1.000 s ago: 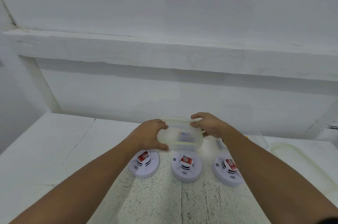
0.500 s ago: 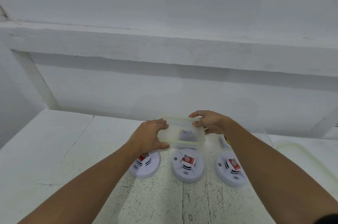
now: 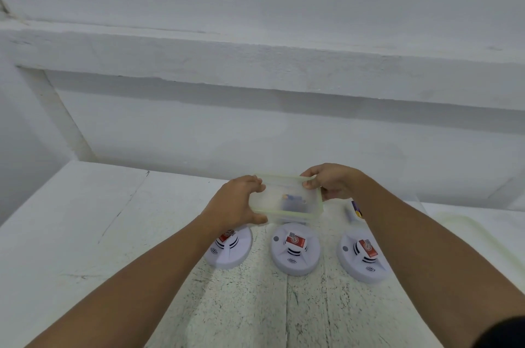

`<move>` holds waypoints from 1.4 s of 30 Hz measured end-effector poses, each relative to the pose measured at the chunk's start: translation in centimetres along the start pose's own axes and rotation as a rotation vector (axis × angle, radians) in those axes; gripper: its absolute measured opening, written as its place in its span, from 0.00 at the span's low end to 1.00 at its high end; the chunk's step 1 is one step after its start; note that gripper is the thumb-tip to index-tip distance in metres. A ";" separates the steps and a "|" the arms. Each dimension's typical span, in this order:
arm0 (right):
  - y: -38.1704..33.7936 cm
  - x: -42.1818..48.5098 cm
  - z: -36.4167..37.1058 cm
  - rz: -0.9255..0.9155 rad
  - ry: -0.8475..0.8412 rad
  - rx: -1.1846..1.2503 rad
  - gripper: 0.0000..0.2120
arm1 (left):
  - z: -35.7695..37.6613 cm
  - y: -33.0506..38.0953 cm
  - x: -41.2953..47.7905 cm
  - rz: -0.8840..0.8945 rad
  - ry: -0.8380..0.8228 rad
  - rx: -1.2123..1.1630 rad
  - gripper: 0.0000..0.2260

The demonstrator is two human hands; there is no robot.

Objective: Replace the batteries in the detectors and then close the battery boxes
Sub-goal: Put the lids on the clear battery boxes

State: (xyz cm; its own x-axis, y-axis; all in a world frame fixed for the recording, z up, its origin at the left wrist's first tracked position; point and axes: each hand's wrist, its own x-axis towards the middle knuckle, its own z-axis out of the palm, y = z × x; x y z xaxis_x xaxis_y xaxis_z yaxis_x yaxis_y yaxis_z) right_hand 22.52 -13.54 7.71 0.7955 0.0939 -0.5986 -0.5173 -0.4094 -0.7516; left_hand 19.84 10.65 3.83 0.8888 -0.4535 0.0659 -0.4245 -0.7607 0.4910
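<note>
Three round white detectors lie in a row on the table: the left detector [image 3: 228, 248], the middle detector [image 3: 295, 252] and the right detector [image 3: 365, 258], each with a red battery on top. Just behind them I hold a translucent plastic battery box [image 3: 287, 201] with a lid on it. My left hand [image 3: 237, 202] grips its left end and my right hand [image 3: 329, 181] pinches its far right corner. Small dark and blue things show faintly inside.
A second clear container [image 3: 353, 209] with something purple and yellow in it stands behind my right forearm. A pale lid [image 3: 466, 231] lies at the far right. The white table [image 3: 85, 219] meets a white wall with a ledge.
Both hands stay on the box. The box's top edge looks flatter and more level than a second ago, and the view has shifted slightly.
</note>
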 end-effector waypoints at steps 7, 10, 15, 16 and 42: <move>0.4 -1.4 2.4 -0.159 0.433 -0.361 0.20 | -1.8 0.7 -0.2 0.012 -0.148 0.007 0.44; 1.4 -2.6 3.9 -0.273 0.570 -0.517 0.19 | -2.2 1.0 -0.1 0.038 -0.135 0.034 0.36; 3.3 -5.3 4.7 -0.387 0.711 -0.417 0.14 | -2.2 1.7 0.1 0.040 -0.092 0.101 0.27; 3.8 -6.1 4.5 -0.405 0.736 -0.392 0.13 | -2.1 1.9 0.2 0.031 -0.074 0.147 0.26; 29.7 -18.2 -18.3 0.137 0.971 -0.327 0.21 | 21.1 35.5 8.3 0.314 -0.222 -0.008 0.21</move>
State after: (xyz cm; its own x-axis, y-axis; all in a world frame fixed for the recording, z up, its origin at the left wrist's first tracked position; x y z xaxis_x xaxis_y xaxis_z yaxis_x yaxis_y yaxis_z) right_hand -1.59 -44.07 1.37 0.7232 -0.6856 -0.0829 -0.6272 -0.6018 -0.4943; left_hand 8.52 -29.91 3.48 0.6564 -0.7540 0.0250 -0.6679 -0.5653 0.4840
